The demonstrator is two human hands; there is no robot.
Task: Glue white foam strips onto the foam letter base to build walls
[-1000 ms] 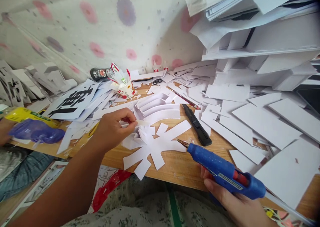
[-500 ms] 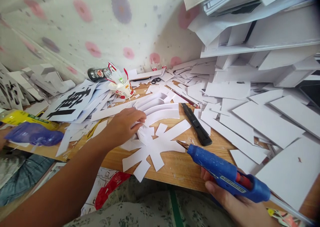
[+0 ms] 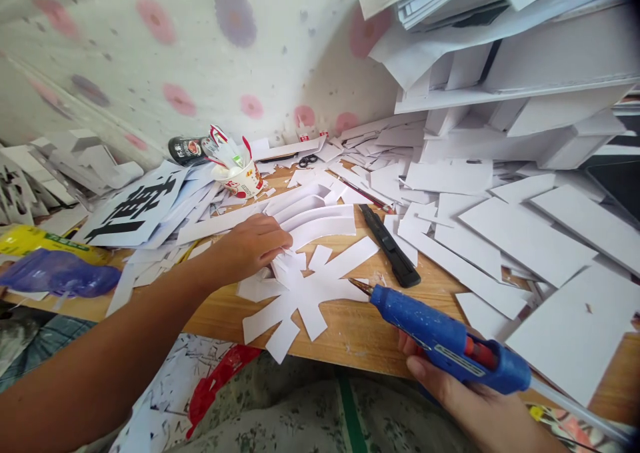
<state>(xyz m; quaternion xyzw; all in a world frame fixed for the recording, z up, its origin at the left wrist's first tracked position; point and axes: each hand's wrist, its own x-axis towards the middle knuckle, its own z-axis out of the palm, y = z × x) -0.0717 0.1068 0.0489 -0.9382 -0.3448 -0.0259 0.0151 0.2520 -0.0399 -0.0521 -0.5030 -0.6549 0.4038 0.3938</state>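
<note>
My right hand [image 3: 460, 390] is wrapped round a blue hot glue gun [image 3: 440, 333] with a glue stick out of its back end. The nozzle points left, near the right arm of a white card cut-out [image 3: 300, 296] with several arms, lying flat on the table. My left hand [image 3: 253, 246] is closed at the upper left of this cut-out. Its fingertips pinch a small white card strip [image 3: 281, 270] standing up there, mostly hidden by the fingers. Just beyond stand curved white card pieces [image 3: 325, 225].
A black utility knife [image 3: 390, 246] lies right of the cut-out. White card scraps [image 3: 530, 240] cover the right side. At the back are a paper cup [image 3: 245, 178] of tubes, a dark can [image 3: 185, 150] and scissors [image 3: 307, 161]. A purple wrapped bundle [image 3: 60, 273] lies at left.
The view has shifted slightly. Both hands keep nearly the same place, the left still at the cut-out and the right still holding the glue gun.
</note>
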